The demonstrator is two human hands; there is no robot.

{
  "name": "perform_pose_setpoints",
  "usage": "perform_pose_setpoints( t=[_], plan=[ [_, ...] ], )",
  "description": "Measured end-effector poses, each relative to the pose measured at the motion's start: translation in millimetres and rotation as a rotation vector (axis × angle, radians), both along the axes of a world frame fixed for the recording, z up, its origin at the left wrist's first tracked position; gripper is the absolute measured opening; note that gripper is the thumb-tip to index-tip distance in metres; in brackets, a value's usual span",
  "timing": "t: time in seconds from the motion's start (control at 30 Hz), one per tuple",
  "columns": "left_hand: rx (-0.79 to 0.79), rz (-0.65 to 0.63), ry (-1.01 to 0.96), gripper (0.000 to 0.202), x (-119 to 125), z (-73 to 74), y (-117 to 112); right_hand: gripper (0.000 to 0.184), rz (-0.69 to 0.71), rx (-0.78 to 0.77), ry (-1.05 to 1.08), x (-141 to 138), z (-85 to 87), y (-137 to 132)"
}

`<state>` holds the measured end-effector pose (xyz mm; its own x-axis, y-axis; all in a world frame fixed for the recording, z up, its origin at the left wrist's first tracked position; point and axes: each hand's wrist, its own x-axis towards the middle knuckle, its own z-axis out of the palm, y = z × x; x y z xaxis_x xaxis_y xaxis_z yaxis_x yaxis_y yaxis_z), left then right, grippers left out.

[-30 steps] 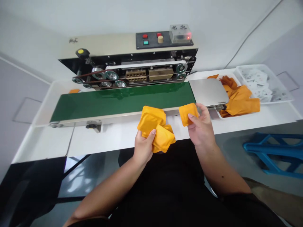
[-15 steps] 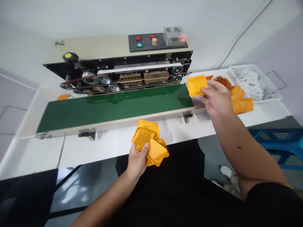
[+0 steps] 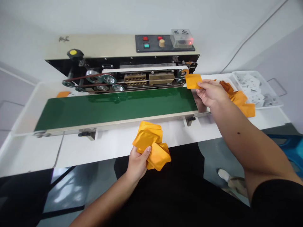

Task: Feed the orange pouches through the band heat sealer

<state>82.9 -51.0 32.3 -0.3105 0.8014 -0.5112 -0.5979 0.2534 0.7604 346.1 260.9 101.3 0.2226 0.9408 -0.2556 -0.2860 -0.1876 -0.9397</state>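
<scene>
My left hand [image 3: 138,162] grips a bundle of several yellow-orange pouches [image 3: 151,142], fanned out in front of the table edge. Between the thumb and fingers of my right hand [image 3: 211,91] is a single yellow-orange pouch [image 3: 193,81]. That pouch stands at the right end of a band sealing machine [image 3: 99,47], close beside its end rollers [image 3: 182,73]; whether it touches them I cannot tell. Below the rollers runs a green conveyor belt [image 3: 118,105], with nothing lying on it.
Right of the belt, a bin holds more orange pouches [image 3: 247,108]. Behind it sits a clear tray [image 3: 270,102] of white packets. A white bin [image 3: 26,113] with an orange piece stands at the left end. A blue stool [image 3: 291,148] and a person's shoe [image 3: 223,174] show at lower right.
My right hand has brought its pouch up against the machine's right end, with the pouch now flatter in view. The left hand keeps its bundle. The whole view has shifted slightly.
</scene>
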Motion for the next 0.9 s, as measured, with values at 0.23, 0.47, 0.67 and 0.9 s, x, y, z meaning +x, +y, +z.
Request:
perform_pose_setpoints(
  t=[0.23, 0.47, 0.67, 0.9],
  plan=[
    [0.007, -0.018, -0.008, 0.065, -0.7, -2.2, -2.4, 0.029, 0.044, -0.018, -0.042, -11.2, -3.6, 7.0],
    [0.017, -0.02, -0.007, 0.065, -3.1, -5.4, -5.9, 0.028, 0.037, -0.003, -0.069, -7.2, 14.2, -4.7],
    [0.028, -0.021, -0.025, 0.062, 0.1, 3.2, -3.7, 0.033, 0.038, 0.133, -0.105, -0.3, 31.9, -96.7],
    [0.121, 0.007, -0.016, 0.062, 16.3, 10.9, 15.0, 0.031, 0.573, 0.055, -0.221, -24.6, -14.5, -238.5]
  ],
)
